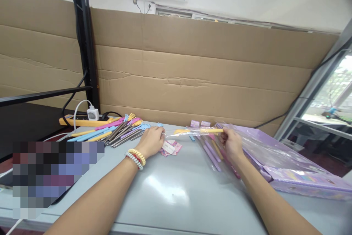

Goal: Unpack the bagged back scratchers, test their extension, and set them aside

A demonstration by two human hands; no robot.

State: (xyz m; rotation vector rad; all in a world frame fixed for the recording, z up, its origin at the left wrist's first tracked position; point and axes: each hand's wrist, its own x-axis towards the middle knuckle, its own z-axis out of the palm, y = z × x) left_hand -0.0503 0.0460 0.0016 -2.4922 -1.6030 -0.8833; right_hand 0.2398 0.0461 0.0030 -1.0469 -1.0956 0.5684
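Note:
My left hand [153,140] pinches one end of a narrow clear plastic sleeve [189,132] that holds a yellow back scratcher [202,131]. My right hand [230,142] is closed on the sleeve's other end, so it stretches level between the two hands above the grey table [165,191]. Under the left hand lie small pink and white cards [170,148]. To its left is a heap of loose back scratchers [115,129] with pink, blue and yellow handles and metal shafts.
Bagged scratchers [213,152] lie beneath my right hand, beside a stack of purple packaging sheets [288,165] at the right. A yellow power strip [82,120] with a white charger sits at the back left. A cardboard wall [192,77] backs the table.

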